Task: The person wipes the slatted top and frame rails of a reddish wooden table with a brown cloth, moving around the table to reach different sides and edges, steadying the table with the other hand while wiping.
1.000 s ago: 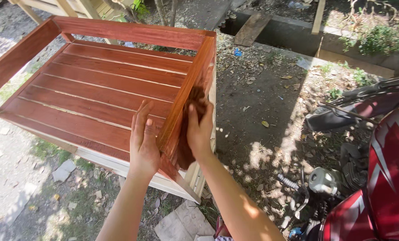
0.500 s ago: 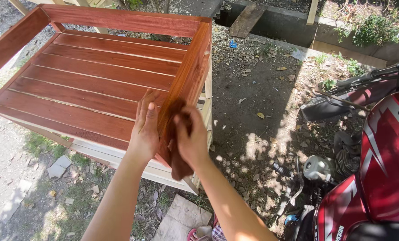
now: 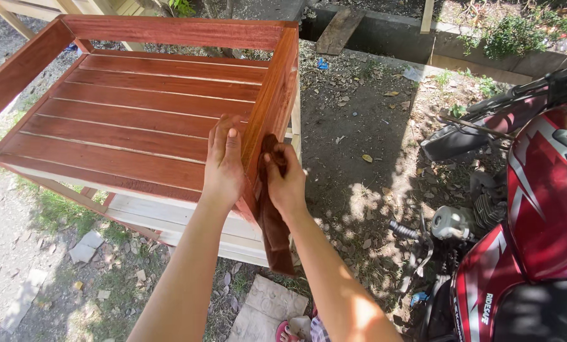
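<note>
- Here, the brown rag (image 3: 272,209) was pressed against the outer face of the side rail (image 3: 272,107) of the reddish-brown wooden bench frame (image 3: 138,126), near the rail's front lower end, and its loose tail hung down below the rail.
- The right hand (image 3: 288,183) had its fingers closed around the top of the rag, gripping it firmly against the wood.
- The left hand (image 3: 223,166) lay flat on the inner face of the same rail, fingers straight and together, holding nothing, only bracing the wood.
- In my judgement, the hanging tail could drag over the pale unfinished boards (image 3: 188,221) under the frame and leave stain there, because it swung freely.
- The flat left palm could also smear the wet-looking finish, or get stained itself, if it slid on the rail.
- The frame might shift on the uneven ground (image 3: 359,158) if the push became too strong, and the red motorcycle (image 3: 537,209) stood near on the right side.
- Compared with half a second earlier, both hands stood a little higher on the rail, and the right hand sat more on top of the rag.
- Compared with one second earlier, the hands were lower on the rail, and more of the rag hung free.
</note>
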A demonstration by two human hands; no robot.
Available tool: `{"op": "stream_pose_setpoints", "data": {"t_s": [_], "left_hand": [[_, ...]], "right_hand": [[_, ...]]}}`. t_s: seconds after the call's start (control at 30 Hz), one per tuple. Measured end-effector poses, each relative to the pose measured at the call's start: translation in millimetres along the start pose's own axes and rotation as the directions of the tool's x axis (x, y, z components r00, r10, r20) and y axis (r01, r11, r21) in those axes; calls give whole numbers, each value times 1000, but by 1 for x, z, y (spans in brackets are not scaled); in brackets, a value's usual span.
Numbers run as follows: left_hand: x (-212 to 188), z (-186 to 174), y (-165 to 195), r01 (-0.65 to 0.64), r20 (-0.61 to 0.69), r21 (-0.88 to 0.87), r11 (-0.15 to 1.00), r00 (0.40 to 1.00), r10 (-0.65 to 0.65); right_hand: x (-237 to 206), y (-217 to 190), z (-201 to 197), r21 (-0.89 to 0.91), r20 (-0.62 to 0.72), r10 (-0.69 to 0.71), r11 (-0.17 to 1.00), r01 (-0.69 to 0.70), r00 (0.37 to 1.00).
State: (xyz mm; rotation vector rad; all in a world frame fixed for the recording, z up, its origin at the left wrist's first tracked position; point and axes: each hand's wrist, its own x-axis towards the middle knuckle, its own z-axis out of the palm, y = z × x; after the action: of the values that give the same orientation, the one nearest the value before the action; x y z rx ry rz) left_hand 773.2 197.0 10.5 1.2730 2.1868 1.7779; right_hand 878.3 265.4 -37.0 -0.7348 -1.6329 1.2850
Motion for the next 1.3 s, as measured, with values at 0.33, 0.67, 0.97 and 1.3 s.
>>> {"op": "stream_pose_setpoints", "data": {"t_s": [0.33, 0.67, 0.97, 1.3], "left_hand": [[3, 0, 2, -31, 26, 49, 998, 999, 29], [8, -5, 26, 191, 87, 292, 937, 970, -225], [14, -10, 24, 213, 82, 173, 962, 970, -229], [43, 3, 17, 376, -57, 498, 781, 913, -403]], "right_hand": [[-41, 32, -13, 173, 349, 66, 976, -134, 935], [108, 47, 14, -22, 29, 58, 998, -58, 998], [-12, 3, -17, 147, 255, -225, 970, 192, 940], [216, 77, 32, -30, 14, -55, 998, 55, 998]]}}
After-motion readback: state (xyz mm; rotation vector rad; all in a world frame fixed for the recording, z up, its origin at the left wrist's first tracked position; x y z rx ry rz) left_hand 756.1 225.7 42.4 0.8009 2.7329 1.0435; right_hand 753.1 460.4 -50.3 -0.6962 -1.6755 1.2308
